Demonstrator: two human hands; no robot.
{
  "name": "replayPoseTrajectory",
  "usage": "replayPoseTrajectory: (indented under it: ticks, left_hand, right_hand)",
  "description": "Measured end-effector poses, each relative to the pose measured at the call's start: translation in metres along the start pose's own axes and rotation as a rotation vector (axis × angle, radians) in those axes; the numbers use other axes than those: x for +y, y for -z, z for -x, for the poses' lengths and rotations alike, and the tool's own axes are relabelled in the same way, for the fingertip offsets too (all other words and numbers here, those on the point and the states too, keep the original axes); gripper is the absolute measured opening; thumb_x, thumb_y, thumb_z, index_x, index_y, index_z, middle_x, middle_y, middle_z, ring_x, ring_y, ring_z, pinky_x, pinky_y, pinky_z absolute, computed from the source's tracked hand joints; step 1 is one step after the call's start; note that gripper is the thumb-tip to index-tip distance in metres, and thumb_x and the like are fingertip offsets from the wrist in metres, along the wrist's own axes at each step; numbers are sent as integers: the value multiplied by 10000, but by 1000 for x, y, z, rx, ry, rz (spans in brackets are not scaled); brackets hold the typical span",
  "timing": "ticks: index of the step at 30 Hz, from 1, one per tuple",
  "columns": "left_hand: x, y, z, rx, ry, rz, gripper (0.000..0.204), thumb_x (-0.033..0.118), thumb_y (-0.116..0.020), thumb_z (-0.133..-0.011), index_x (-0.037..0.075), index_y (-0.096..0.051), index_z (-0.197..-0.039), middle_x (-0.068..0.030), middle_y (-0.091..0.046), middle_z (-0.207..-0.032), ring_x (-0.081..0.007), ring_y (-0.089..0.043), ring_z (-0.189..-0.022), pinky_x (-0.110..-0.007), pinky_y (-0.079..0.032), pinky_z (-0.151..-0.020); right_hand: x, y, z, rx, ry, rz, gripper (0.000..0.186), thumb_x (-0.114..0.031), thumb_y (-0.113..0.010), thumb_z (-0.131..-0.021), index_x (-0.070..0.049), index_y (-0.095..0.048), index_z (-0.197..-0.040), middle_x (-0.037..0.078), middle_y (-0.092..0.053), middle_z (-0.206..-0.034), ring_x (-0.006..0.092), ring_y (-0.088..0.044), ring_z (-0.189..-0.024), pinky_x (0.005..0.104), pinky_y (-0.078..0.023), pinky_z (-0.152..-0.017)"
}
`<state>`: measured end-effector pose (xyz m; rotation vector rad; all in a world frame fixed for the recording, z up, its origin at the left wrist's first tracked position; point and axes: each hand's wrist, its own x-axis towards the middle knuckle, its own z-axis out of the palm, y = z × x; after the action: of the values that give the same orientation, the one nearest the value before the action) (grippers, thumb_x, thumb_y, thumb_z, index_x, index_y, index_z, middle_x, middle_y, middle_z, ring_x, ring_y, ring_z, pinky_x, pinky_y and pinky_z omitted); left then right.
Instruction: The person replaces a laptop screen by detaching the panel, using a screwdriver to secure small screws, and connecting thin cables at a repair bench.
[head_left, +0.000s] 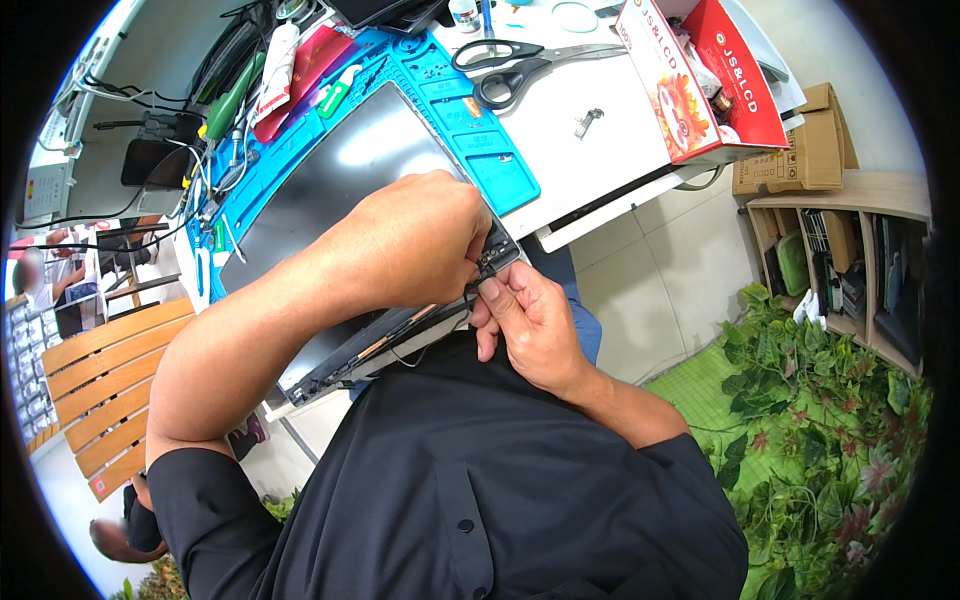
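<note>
A black laptop screen panel (345, 170) lies tilted across the blue repair mat (512, 182), its near edge by my body. At its near right corner both hands meet. My left hand (415, 240) is closed, knuckles up, its fingertips against a small dark part at the corner; what it pinches is hidden under the hand. My right hand (530, 325) grips that same corner from below, thumb on top and fingers curled underneath. Along the near edge, a strip of dark frame and a thin cable (408, 358) show.
Black-handled scissors (525, 72) and a small metal piece (589, 123) lie on the white table (630, 140). A red and white box (690, 90) stands at its right. Tools and cables crowd the far left. A shelf (850, 230) and leafy plants (800, 430) are on the right.
</note>
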<state>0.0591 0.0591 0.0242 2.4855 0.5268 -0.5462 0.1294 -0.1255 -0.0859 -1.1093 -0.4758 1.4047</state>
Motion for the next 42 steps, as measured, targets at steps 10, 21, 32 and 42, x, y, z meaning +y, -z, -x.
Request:
replayPoseTrajectory:
  ticks: [10,21,32,42]
  left_hand:
    - [1,0,0,7,-4,-19,44,81,-749,-757,37,-747,-760,-157,-726,-725,-345,-743,-762,-428,-577,-727]
    - [4,0,0,0,8,-56,56,87,-779,-750,43,-756,-777,-171,-722,-730,-365,-739,-776,-452,-575,-737]
    - [7,2,1,11,18,-33,36,42,-742,-737,27,-741,-769,-194,-708,-720,-380,-734,-765,-451,-577,-719]
    - [2,-1,1,21,12,-52,53,53,-753,-742,29,-754,-790,-178,-716,-727,-378,-734,-764,-445,-577,-715]
  right_hand:
    - [0,0,0,-4,8,-5,227,-174,-545,-1138,23,-578,-1030,72,-648,-812,124,-643,-578,259,-503,-527]
    - [-1,0,0,-9,11,-12,234,-180,-546,-1138,29,-581,-1038,73,-649,-815,128,-646,-583,262,-507,-529]
    - [-2,-1,0,7,4,-1,229,-167,-546,-1136,34,-578,-1032,79,-647,-807,131,-644,-579,266,-504,-535]
    - [-2,-1,0,14,-1,18,238,-171,-546,-1135,28,-566,-1007,79,-642,-805,133,-644,-576,268,-505,-534]
